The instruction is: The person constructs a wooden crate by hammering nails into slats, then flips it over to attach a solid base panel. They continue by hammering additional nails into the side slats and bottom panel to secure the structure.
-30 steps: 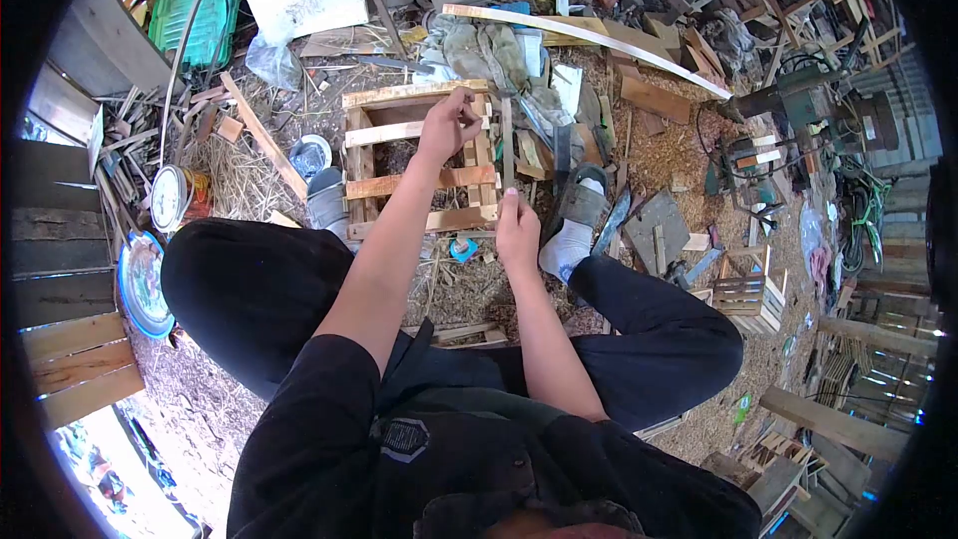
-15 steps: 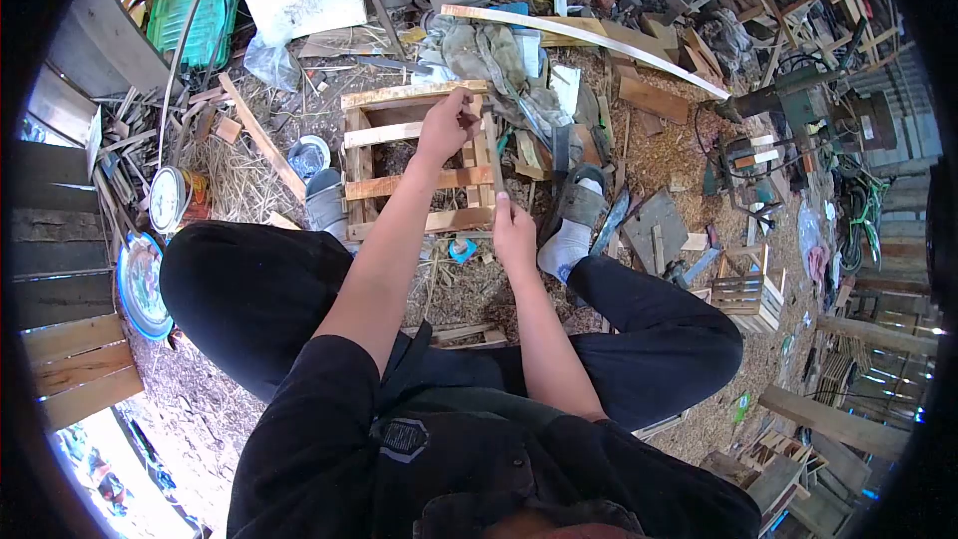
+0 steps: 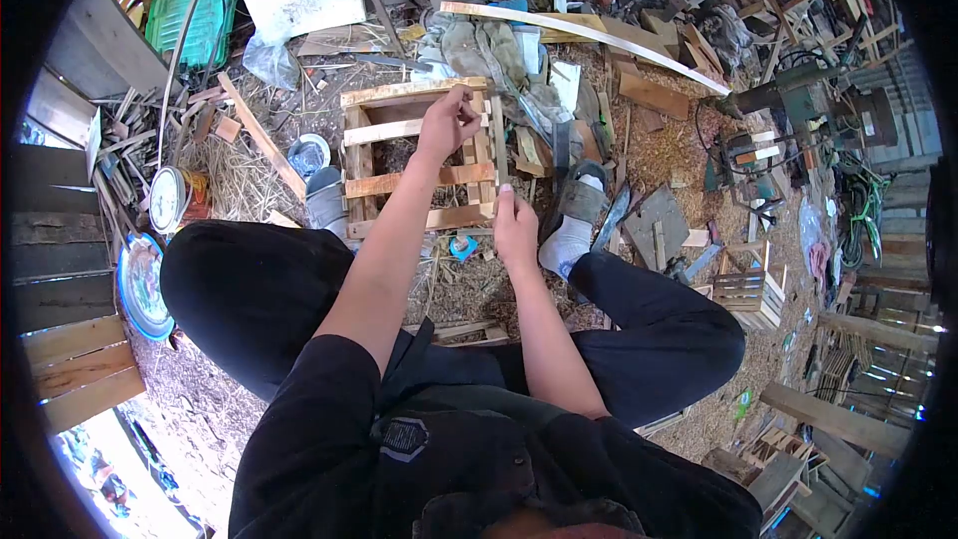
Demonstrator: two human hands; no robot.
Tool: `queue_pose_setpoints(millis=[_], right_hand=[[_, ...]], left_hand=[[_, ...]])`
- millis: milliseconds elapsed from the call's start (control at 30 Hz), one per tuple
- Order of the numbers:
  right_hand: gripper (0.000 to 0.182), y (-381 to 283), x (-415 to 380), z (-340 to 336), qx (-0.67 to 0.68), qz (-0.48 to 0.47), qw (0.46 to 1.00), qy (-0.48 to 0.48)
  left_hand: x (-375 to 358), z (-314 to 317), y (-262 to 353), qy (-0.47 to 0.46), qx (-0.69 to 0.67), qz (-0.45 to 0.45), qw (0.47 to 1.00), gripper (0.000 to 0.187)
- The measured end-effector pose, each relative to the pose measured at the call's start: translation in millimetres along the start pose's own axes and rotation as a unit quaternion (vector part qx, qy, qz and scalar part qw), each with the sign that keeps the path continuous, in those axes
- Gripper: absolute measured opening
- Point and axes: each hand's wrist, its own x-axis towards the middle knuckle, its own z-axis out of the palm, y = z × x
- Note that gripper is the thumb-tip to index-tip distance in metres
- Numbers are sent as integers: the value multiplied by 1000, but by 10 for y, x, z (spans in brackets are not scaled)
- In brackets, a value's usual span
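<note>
A slatted wooden crate (image 3: 374,185) lies on the ground between my legs, several pale slats crossing its frame. Over its upper right corner is my left hand (image 3: 448,126), thumb and fingers curled together; what they pinch, if anything, is too small to make out. My right hand (image 3: 516,230) stays lower, just off the crate's right side. Its closed fingers grip the near end of a thin wooden strip (image 3: 501,145), which runs along that side toward the far corner.
A long pale board (image 3: 589,33) lies across the scrap beyond the crate. To the left are a loose plank (image 3: 261,138) and a paint bucket (image 3: 168,199). A blue tape roll (image 3: 462,248) sits by the crate's near edge. A small slatted crate (image 3: 748,291) stands at right.
My right hand and the strip have shifted slightly away from me along the crate's side. My left hand has barely moved.
</note>
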Motion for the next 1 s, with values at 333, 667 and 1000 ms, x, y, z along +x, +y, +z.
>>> queue_pose_setpoints(millis=[333, 667, 1000], right_hand=[[57, 36, 3, 19, -30, -25, 999, 12], [61, 18, 33, -6, -80, -2, 997, -1], [55, 83, 27, 60, 4, -19, 999, 30]], left_hand=[[-15, -7, 125, 10, -30, 6, 999, 41], [2, -52, 196, -1, 77, -35, 996, 41], [22, 13, -42, -3, -51, -45, 998, 44]])
